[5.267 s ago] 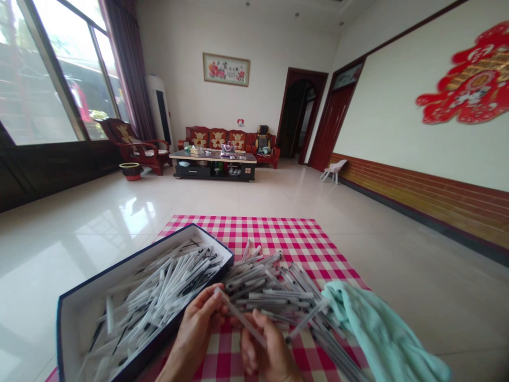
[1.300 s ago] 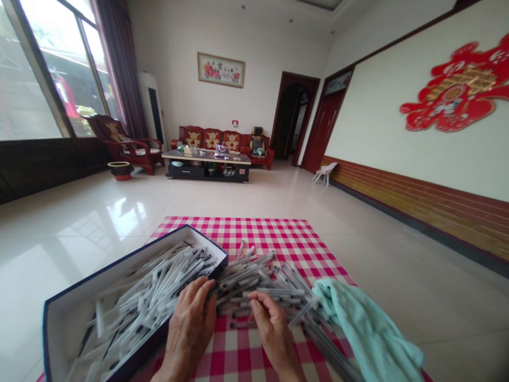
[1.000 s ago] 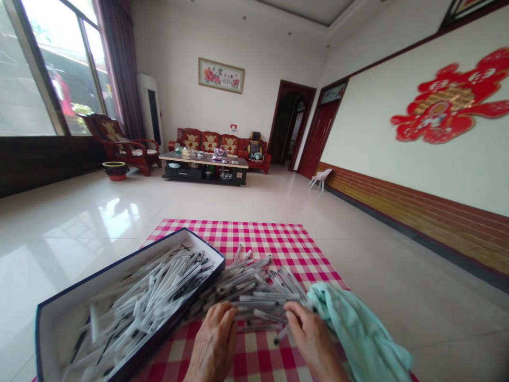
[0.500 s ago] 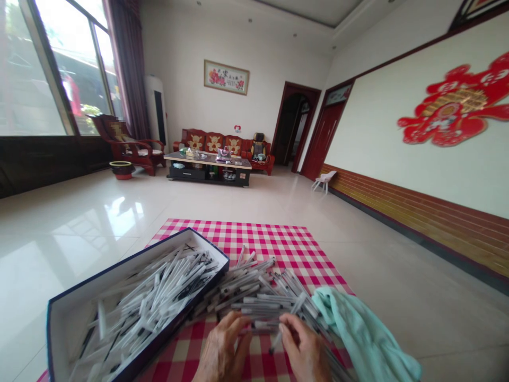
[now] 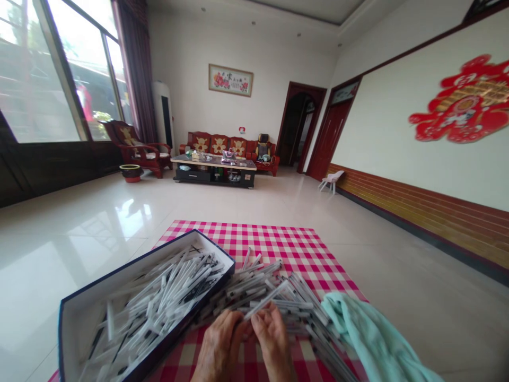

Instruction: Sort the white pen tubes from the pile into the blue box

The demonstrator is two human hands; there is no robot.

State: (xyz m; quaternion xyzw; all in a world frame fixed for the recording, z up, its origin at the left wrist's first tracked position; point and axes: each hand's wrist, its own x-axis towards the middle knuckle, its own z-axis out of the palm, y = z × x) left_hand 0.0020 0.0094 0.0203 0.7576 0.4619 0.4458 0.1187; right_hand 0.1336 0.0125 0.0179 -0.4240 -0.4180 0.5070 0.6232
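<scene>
My right hand (image 5: 272, 339) pinches a translucent white pen-like tube (image 5: 269, 300) that slants up to the right over the pile. My left hand (image 5: 222, 339) has its fingers closed at the lower end of the same tube; the fingertips partly hide that end. Just beyond both hands lies a loose pile of similar tubes (image 5: 248, 284), several with dark ends. To the left, a shallow box (image 5: 66, 329) with a dark blue rim holds many white tubes (image 5: 167, 297) and some thin black pieces.
A mint-green cloth (image 5: 369, 331) lies right of the pile. Everything rests on a pink and white checked cloth (image 5: 238, 231). Farther off on the tiled floor stand a coffee table (image 5: 214, 175), a wooden sofa, an armchair (image 5: 147, 154) and a small pink chair (image 5: 332, 180).
My right hand has moved left, close to my left hand. A tube now slants up between the hands. The whole view has shifted slightly.
</scene>
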